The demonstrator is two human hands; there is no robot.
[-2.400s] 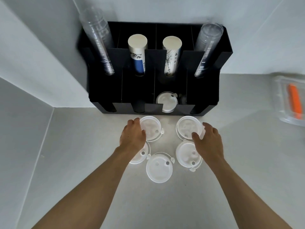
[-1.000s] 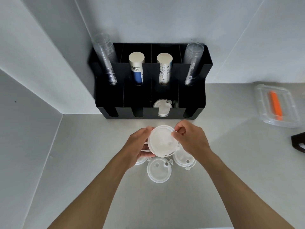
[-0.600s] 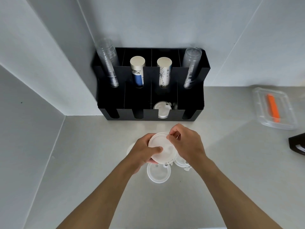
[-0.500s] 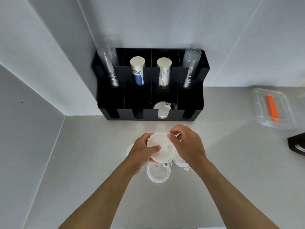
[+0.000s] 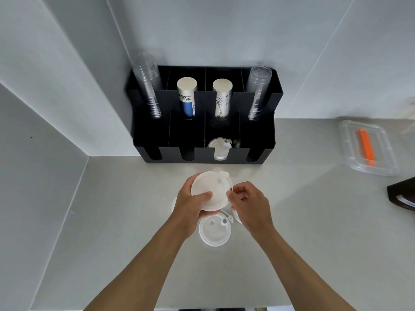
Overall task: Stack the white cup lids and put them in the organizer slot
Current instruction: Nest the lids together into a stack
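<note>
My left hand (image 5: 190, 209) holds a small stack of white cup lids (image 5: 211, 189) above the counter, thumb on top. My right hand (image 5: 249, 205) pinches the stack's right edge. Under the hands another white lid (image 5: 214, 231) lies flat on the counter. Slivers of two more lids peek out, one by my left wrist (image 5: 173, 204) and one under my right hand (image 5: 234, 217). The black organizer (image 5: 256, 140) stands at the back, and its third front slot holds stacked white lids (image 5: 220, 145).
In the organizer's rear slots are clear cup stacks (image 5: 149, 86) at both ends and two paper cup stacks (image 5: 187, 97) in the middle. A clear container with an orange item (image 5: 366, 147) sits at the right. A dark object (image 5: 402, 196) lies at the right edge. A wall closes the left.
Both hands lifted lids off the counter and brought them together into one held stack. In the last half second the stack tilted a little and my right hand shifted to its right edge.
</note>
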